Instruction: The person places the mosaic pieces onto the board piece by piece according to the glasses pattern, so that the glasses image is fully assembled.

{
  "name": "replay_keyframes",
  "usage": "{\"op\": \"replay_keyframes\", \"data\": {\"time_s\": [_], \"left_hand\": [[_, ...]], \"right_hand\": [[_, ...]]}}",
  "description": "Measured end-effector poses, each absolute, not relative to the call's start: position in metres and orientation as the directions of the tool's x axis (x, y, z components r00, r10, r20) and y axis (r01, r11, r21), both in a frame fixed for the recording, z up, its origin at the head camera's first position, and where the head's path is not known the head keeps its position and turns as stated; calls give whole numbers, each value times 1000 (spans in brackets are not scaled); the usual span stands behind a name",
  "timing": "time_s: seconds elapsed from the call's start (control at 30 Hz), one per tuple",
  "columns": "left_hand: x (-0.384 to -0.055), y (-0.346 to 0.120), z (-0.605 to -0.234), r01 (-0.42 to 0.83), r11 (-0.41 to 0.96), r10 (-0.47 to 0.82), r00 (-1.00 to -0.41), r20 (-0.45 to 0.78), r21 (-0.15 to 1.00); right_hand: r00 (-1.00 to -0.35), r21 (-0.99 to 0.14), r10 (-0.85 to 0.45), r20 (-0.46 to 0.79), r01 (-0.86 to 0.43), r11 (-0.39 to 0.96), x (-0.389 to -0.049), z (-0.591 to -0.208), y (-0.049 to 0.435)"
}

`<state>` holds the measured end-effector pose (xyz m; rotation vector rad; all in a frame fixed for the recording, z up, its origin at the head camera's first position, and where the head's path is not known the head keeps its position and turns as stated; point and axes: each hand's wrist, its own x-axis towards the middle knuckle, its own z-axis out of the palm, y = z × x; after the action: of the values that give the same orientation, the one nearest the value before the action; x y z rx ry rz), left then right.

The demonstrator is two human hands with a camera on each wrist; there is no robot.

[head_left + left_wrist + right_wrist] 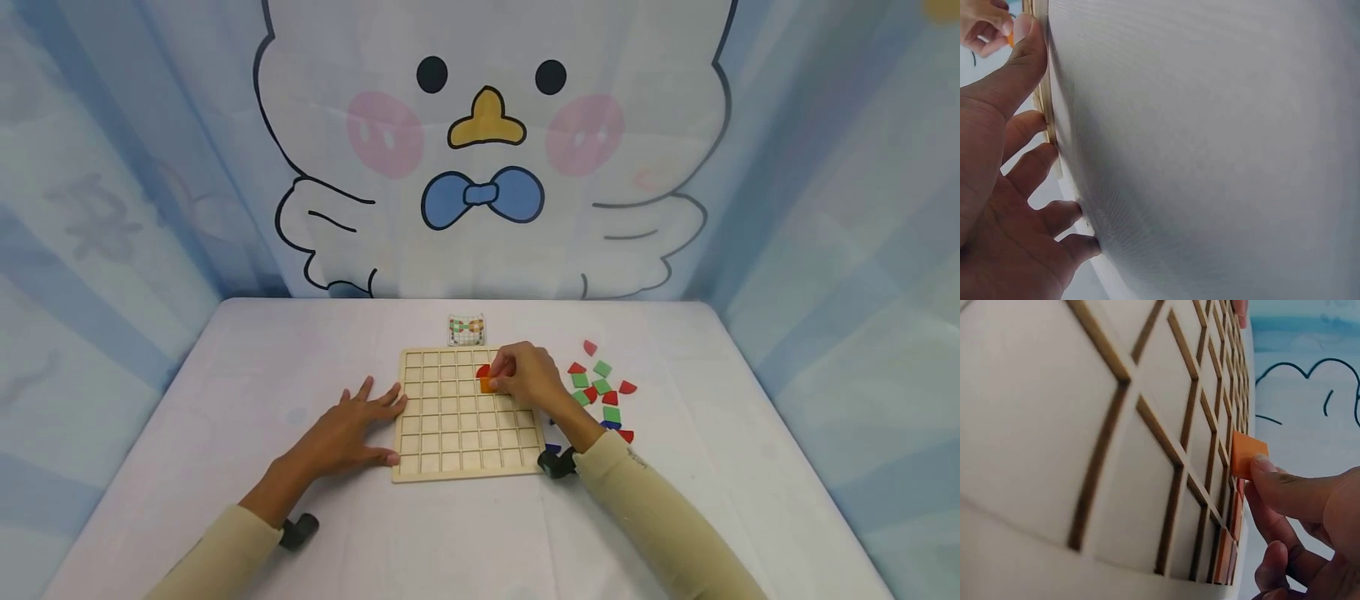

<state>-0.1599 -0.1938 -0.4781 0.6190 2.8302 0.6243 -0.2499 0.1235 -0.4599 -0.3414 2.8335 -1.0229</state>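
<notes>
A wooden grid board [438, 421] lies on the white table. My right hand [534, 377] is over its upper right part and pinches an orange square tile [1249, 453] between thumb and fingers. In the right wrist view the tile stands at the board's surface; I cannot tell whether it is seated in a cell. A red piece [483, 370] sits in a cell just above it. More reddish and orange pieces [1223, 557] show in cells under the right hand. My left hand [341, 433] has its fingers spread, with fingertips and thumb touching the board's left edge.
Several loose red, green and blue pieces [611, 414] lie scattered right of the board, partly behind the right wrist. A small card with a printed coloured pattern [467, 331] stands beyond the board's far edge. A printed curtain [480, 267] hangs behind the table.
</notes>
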Motion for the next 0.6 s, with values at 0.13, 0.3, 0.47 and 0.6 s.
{"op": "replay_keyframes", "data": {"time_s": [0.13, 0.3, 0.47, 0.6], "left_hand": [[-160, -194, -479, 357, 826, 431, -899, -81, 437], [-159, -194, -478, 363, 824, 435, -897, -76, 436], [-158, -193, -477, 368, 830, 435, -897, -74, 419], [-157, -193, -475, 370, 837, 432, -899, -73, 403]], "right_hand": [[-969, -628, -246, -26, -175, 758, -250, -464, 119], [-966, -592, -257, -22, -194, 782, -249, -466, 116], [-959, -576, -282, -9, -225, 786, -249, -465, 117], [-960, -604, -281, -10, -219, 766, -248, -462, 123]]}}
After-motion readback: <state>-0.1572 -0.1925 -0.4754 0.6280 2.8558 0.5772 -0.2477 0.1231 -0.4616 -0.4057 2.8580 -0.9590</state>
